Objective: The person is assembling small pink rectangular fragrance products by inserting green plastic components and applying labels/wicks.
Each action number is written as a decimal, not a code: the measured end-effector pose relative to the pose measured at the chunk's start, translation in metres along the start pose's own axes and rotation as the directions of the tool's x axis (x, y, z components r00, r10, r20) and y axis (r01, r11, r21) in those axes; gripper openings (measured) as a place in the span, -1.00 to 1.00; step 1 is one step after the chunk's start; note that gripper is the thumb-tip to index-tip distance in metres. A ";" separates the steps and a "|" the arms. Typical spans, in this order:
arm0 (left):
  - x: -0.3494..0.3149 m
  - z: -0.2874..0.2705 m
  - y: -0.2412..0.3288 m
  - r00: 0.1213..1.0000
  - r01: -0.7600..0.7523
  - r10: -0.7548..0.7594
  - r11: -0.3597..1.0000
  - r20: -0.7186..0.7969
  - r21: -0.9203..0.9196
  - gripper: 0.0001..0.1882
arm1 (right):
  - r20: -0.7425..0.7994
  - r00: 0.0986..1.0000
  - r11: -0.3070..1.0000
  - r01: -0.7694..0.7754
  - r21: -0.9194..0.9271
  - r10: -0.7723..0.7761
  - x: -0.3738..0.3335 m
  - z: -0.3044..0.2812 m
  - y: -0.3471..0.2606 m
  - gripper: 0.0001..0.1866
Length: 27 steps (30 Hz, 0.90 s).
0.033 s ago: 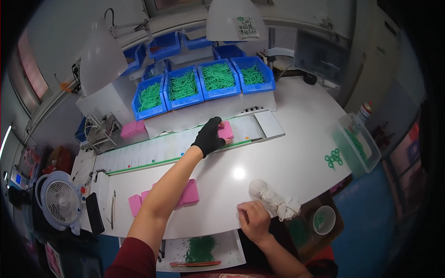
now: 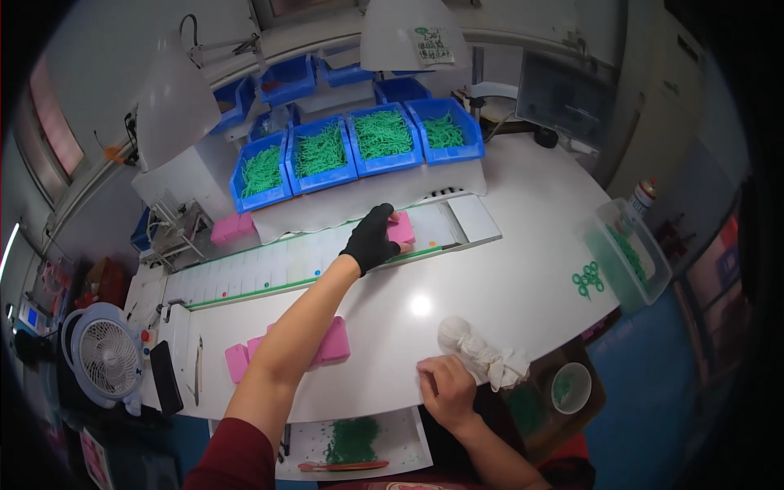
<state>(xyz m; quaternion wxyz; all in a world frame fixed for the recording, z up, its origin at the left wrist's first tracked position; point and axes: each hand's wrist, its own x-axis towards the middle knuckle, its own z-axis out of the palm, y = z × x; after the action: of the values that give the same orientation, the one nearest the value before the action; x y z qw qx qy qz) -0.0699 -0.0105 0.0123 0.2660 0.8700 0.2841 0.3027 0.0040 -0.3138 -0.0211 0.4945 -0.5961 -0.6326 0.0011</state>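
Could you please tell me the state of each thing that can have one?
Left hand: gloved, fingers closed on pink block.
Right hand: bare, fingers curled, no object visible in it.
Front blue bins: open-topped, holding green pieces.
Drawer: pulled open, green bits inside.
Clear box: holding green pieces.
White cloth: bunched up.
Fan: cannot tell if it runs.

The left hand (image 2: 373, 238), black-gloved, grips a pink block (image 2: 401, 229) near the right end of the strip (image 2: 253, 273); the right hand (image 2: 447, 388), loosely curled, is at the near edge of the table (image 2: 490, 278), beside a cloth (image 2: 483, 353). Green rings (image 2: 588, 286) lie by the right edge; blue bins (image 2: 328, 181) stand toward the far edge
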 end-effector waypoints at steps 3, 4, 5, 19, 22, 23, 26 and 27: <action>0.018 0.016 0.002 0.999 -0.043 0.043 0.999 0.003 0.005 -0.42 | -0.016 1.000 1.000 0.005 0.025 -0.005 0.003 -0.001 0.000 -0.79; 0.021 0.019 0.004 1.000 0.003 -0.004 1.000 0.028 0.025 -0.43 | -0.016 1.000 1.000 -0.001 0.023 0.002 0.003 -0.001 0.001 -0.79; 0.020 0.020 0.004 0.999 0.005 -0.005 1.000 0.033 0.023 -0.43 | -0.012 1.000 1.000 0.000 0.022 0.001 0.003 -0.002 0.001 -0.78; -0.024 -0.023 -0.044 0.995 0.051 -0.051 0.999 0.087 0.003 -0.43 | 0.034 0.999 1.000 0.011 0.013 -0.012 0.000 -0.002 0.003 -0.78; -0.021 -0.020 -0.035 0.995 0.076 -0.072 0.996 0.073 -0.049 -0.44 | 0.030 0.999 1.000 0.017 0.005 -0.017 0.000 -0.001 0.003 -0.78; -0.017 -0.017 -0.029 0.994 0.088 -0.083 0.993 0.068 -0.074 -0.44 | 0.030 1.000 1.000 0.010 -0.008 -0.009 0.000 -0.001 0.003 -0.78; -0.003 -0.005 -0.020 0.998 0.045 -0.041 0.997 0.056 -0.062 -0.47 | 0.021 1.000 1.000 0.023 -0.005 -0.022 0.002 0.001 -0.001 -0.79; 0.005 0.003 -0.017 0.998 0.035 -0.030 0.996 0.058 -0.084 -0.48 | 0.006 1.000 1.000 0.027 -0.008 -0.027 0.004 -0.001 0.000 -0.78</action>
<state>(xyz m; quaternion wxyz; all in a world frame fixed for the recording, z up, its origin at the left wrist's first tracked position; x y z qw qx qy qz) -0.0700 0.0035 0.0010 0.3154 0.8615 0.2775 0.2852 0.0049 -0.3116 -0.0180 0.4902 -0.5897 -0.6418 -0.0065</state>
